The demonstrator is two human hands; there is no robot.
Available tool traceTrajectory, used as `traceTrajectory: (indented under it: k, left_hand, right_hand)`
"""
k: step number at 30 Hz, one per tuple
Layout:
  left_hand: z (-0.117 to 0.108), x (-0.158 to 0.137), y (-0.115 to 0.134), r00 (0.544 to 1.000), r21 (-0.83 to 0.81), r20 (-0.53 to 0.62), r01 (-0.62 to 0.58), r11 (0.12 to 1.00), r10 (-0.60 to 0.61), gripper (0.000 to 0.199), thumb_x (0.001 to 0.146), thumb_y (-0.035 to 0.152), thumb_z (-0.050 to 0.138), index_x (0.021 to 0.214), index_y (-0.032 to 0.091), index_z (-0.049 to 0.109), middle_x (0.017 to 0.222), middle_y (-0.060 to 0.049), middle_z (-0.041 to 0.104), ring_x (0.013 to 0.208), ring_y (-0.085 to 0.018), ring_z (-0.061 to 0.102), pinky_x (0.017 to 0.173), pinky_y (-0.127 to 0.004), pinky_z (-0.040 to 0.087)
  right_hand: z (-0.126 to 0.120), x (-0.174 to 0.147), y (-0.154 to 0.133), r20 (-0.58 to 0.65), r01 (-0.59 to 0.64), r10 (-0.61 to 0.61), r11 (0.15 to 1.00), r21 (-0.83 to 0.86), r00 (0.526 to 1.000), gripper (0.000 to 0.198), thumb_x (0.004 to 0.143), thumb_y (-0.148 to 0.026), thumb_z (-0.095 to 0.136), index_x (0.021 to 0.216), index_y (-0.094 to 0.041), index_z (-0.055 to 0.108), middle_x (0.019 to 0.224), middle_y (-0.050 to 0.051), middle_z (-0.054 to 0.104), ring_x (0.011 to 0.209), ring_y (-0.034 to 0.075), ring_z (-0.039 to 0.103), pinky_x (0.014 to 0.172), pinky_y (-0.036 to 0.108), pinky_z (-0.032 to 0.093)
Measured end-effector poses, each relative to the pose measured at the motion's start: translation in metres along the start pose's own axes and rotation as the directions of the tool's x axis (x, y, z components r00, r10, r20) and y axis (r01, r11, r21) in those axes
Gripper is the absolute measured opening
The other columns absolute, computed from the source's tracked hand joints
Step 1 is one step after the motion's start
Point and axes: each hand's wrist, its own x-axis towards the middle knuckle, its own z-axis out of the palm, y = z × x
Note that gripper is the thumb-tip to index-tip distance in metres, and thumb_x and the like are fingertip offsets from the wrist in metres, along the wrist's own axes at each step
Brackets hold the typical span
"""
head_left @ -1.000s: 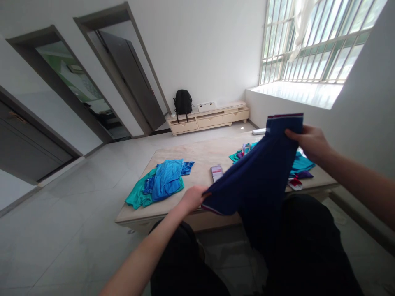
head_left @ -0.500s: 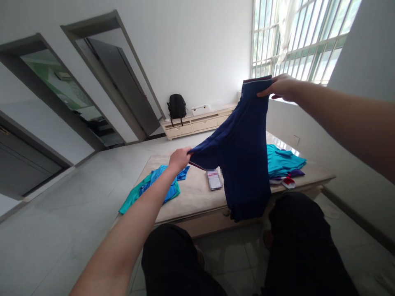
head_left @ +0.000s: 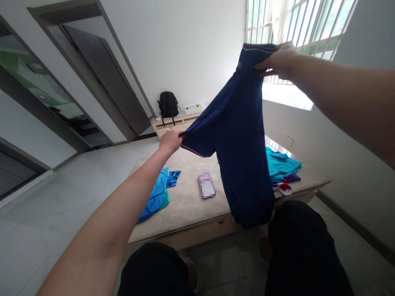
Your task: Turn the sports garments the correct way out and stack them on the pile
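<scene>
A navy blue shirt (head_left: 243, 144) with thin red and white trim hangs stretched out between my hands, its lower part dropping past the front edge of the table. My left hand (head_left: 171, 141) pinches the end of a sleeve. Higher up on the right, my right hand (head_left: 279, 59) grips the trimmed upper edge, which may be the collar, with fingers behind the cloth. Behind the shirt stands a low beige table (head_left: 185, 205). On it lies a small blurred white and pink packet or phone-like item (head_left: 206, 186).
Blue and green clothes (head_left: 159, 193) lie on the table's left, partly behind my left forearm. A turquoise garment (head_left: 282, 164) tops a pile on the right, with purple cloth (head_left: 292, 178) below. A black backpack (head_left: 168, 105) sits on a low cabinet (head_left: 160, 129) by the wall.
Both hands have risen in view, lifting the shirt's upper edge and sleeve higher. My left hand has also shifted a little left. The view has turned slightly to the right.
</scene>
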Motion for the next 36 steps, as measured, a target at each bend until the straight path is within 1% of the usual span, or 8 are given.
traceTrajectory:
  k: [6,9,12,14,21,28,32,36]
  left_hand:
    - [0.060,-0.044,0.001,0.981,0.095,-0.001,-0.194,0.976,0.195,0.026,0.094,0.025,0.050,0.101,0.020,0.074,0.104,-0.012,0.074,0.105,-0.031,0.061,0.087,-0.041,0.043]
    - [0.108,-0.104,0.002,0.928,0.134,0.075,-0.372,0.918,0.365,0.029,0.095,0.016,0.044,0.102,0.018,0.073,0.106,-0.015,0.072,0.108,-0.032,0.058,0.095,-0.047,0.039]
    - [0.147,-0.154,0.007,0.869,0.060,0.172,-0.480,0.875,0.465,0.031,0.094,0.011,0.044,0.103,0.018,0.072,0.111,-0.015,0.071,0.110,-0.031,0.058,0.099,-0.047,0.038]
    - [0.163,-0.172,0.011,0.850,0.016,0.215,-0.496,0.868,0.481,0.030,0.092,0.009,0.045,0.101,0.019,0.073,0.111,-0.014,0.071,0.109,-0.030,0.058,0.100,-0.046,0.038]
    - [0.162,-0.184,0.013,0.852,0.011,0.281,-0.464,0.886,0.443,0.024,0.090,0.010,0.051,0.097,0.018,0.072,0.108,-0.015,0.070,0.108,-0.032,0.059,0.097,-0.047,0.042]
    - [0.147,-0.216,0.016,0.853,0.028,0.388,-0.391,0.920,0.350,0.022,0.080,0.019,0.074,0.102,0.018,0.072,0.126,-0.015,0.066,0.124,-0.035,0.054,0.104,-0.048,0.042]
    - [0.141,-0.220,0.046,0.844,-0.252,0.440,-0.212,0.944,0.307,0.069,0.077,0.047,0.081,0.136,0.020,0.058,0.149,-0.015,0.052,0.142,-0.036,0.042,0.118,-0.050,0.033]
    - [0.141,-0.211,0.097,0.916,-0.532,0.209,-0.187,0.826,0.342,0.085,0.087,0.045,0.071,0.156,0.017,0.030,0.161,-0.015,0.037,0.150,-0.028,0.031,0.123,-0.044,0.028]
  right_hand:
    - [-0.011,-0.154,0.040,0.302,0.177,-0.141,0.980,-0.095,0.943,0.065,0.080,-0.044,0.073,0.116,0.010,0.066,0.121,0.018,0.070,0.116,0.031,0.063,0.099,0.034,0.045]
    - [-0.005,-0.308,0.089,0.642,0.145,-0.137,0.989,0.041,0.754,0.017,0.086,-0.025,0.068,0.098,-0.021,0.078,0.119,0.008,0.075,0.115,0.025,0.068,0.103,0.032,0.052]
    - [0.012,-0.437,0.132,0.861,0.082,0.055,0.990,-0.111,0.505,0.039,0.074,-0.011,0.063,0.101,-0.034,0.080,0.131,0.003,0.070,0.123,0.031,0.064,0.106,0.042,0.053]
    - [0.031,-0.476,0.146,0.875,0.084,0.128,0.979,-0.187,0.466,0.051,0.074,-0.006,0.053,0.109,-0.032,0.079,0.136,0.002,0.067,0.130,0.030,0.059,0.110,0.045,0.049]
    - [0.115,-0.401,0.146,0.563,0.182,0.082,0.899,-0.398,0.823,0.055,0.092,-0.036,0.058,0.145,-0.023,0.053,0.152,0.011,0.048,0.135,0.030,0.050,0.108,0.042,0.048]
    - [0.151,-0.390,0.163,0.491,0.205,0.231,0.703,-0.681,0.840,0.041,0.085,-0.038,0.070,0.118,-0.014,0.068,0.109,0.017,0.067,0.105,0.035,0.058,0.088,0.042,0.048]
    - [0.142,-0.395,0.144,0.556,0.216,0.136,0.826,-0.521,0.820,0.022,0.093,-0.035,0.060,0.101,-0.017,0.071,0.102,0.011,0.065,0.094,0.026,0.061,0.082,0.033,0.048]
    - [0.115,-0.407,0.080,0.630,0.302,-0.167,0.947,-0.112,0.758,0.021,0.098,-0.034,0.055,0.099,-0.019,0.069,0.102,0.009,0.062,0.087,0.018,0.063,0.079,0.027,0.050]
